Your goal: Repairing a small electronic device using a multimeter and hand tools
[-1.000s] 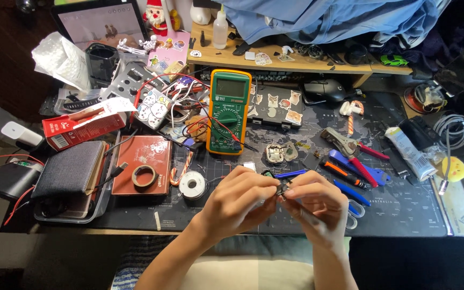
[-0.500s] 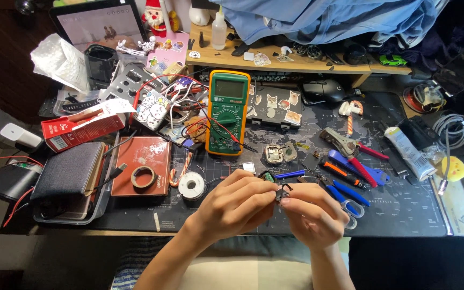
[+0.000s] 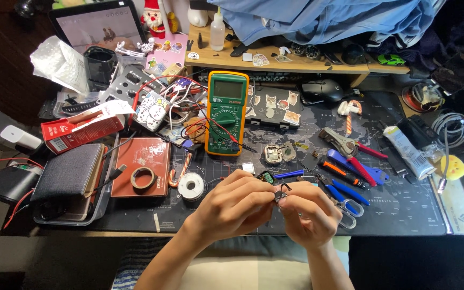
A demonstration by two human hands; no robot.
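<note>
Between both hands point(image 3: 275, 207), seemingly black clip point(image 3: 282, 191).

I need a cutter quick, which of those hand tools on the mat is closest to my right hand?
The blue-handled scissors, lying right beside your right hand; the orange-handled tool and red-handled pliers lie farther up the mat.

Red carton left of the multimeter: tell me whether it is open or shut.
Open. The red carton lies on its side, and its white end flap sticks out loose toward the multimeter. Contents cannot be seen.
</note>
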